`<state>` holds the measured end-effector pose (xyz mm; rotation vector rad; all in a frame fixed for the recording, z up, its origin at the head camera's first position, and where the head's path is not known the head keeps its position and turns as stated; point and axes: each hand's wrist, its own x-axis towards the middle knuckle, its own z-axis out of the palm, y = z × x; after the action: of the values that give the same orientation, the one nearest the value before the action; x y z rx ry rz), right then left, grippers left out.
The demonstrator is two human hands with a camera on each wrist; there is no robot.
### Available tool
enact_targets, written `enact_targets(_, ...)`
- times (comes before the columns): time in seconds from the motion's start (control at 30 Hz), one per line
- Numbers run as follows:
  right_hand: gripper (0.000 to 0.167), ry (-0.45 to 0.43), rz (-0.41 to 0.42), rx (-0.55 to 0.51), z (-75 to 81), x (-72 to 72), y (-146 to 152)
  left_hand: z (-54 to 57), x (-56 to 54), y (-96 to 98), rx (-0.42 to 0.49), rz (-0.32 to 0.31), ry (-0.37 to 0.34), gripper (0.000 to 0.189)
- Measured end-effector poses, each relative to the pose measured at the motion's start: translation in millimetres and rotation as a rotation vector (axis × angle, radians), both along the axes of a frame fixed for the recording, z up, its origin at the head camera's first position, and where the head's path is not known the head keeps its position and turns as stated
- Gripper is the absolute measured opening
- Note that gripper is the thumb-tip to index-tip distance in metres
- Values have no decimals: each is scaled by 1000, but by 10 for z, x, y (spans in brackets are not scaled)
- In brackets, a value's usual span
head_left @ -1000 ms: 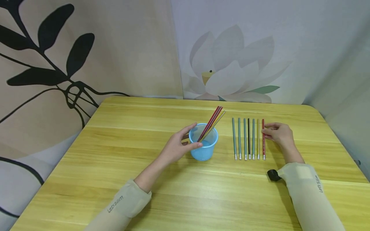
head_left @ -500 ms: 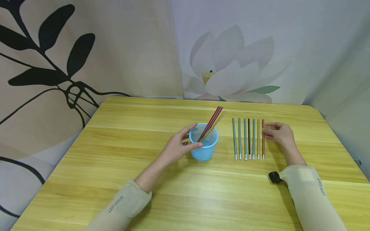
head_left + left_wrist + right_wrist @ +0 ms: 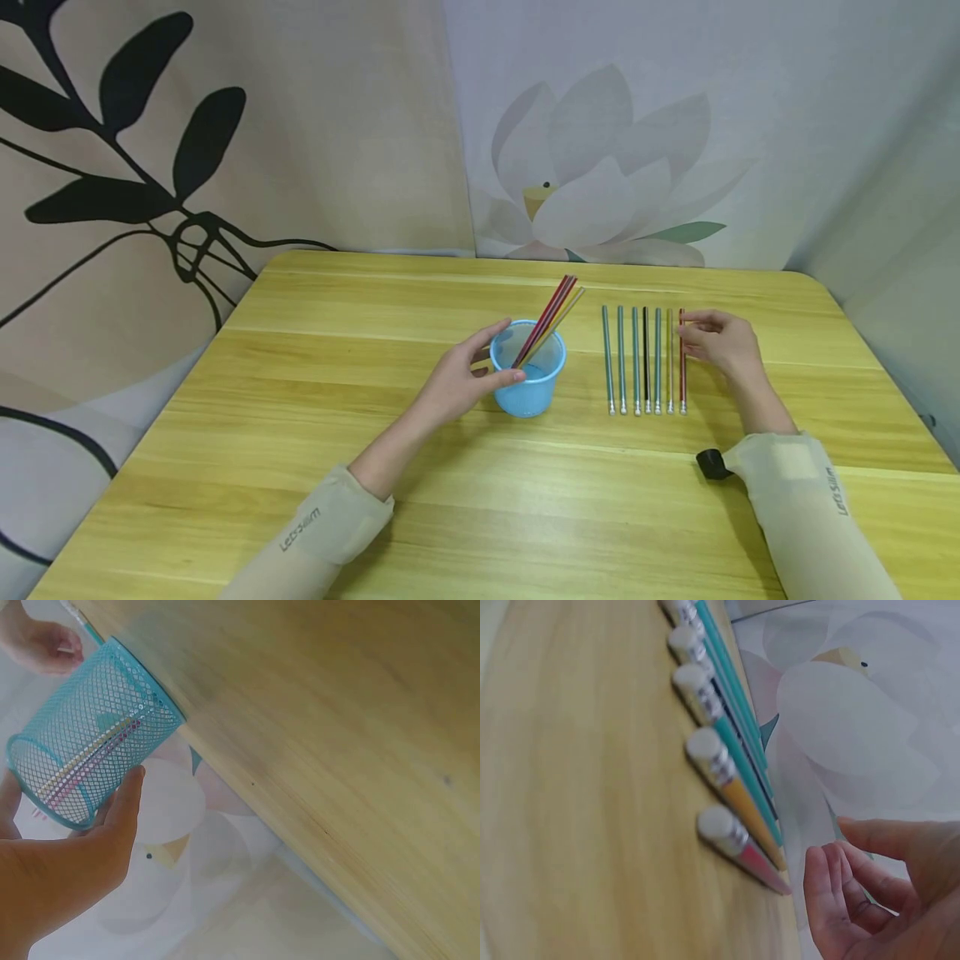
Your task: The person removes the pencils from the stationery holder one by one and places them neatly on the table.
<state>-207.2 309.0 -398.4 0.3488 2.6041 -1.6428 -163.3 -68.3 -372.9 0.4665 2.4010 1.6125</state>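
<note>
A light blue mesh pen holder (image 3: 527,392) stands upright on the table, with several red and yellow pencils (image 3: 550,321) leaning to the right inside it. My left hand (image 3: 461,379) grips the holder near its rim, the thumb on the near side and the fingers round the left; the left wrist view shows the same grip. At the right end of a row of pencils lies a red pencil (image 3: 682,375). My right hand (image 3: 723,340) is beside its upper part, fingertips touching it. In the right wrist view the right hand's fingers are slightly bent, with nothing between them and the thumb.
Left of the red pencil lie a yellow pencil (image 3: 670,358), several teal pencils (image 3: 622,358) and a black pencil (image 3: 647,358), eraser ends toward me. A black object (image 3: 712,464) sits by the right cuff. The wooden table (image 3: 262,417) meets a printed backdrop behind.
My right hand has shifted slightly toward the far end of the red pencil, which has straightened and moved a little left. The left hand and pen holder have stayed put.
</note>
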Motion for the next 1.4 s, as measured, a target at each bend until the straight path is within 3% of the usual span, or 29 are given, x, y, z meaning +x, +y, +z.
enact_targets(0.53,48,24,31,61,93,42,-225,-3,2,-2,1,12,3,75)
enact_targets(1.4,43,140,164,26,338,151,-701,2,5,-2,1,5,6,74)
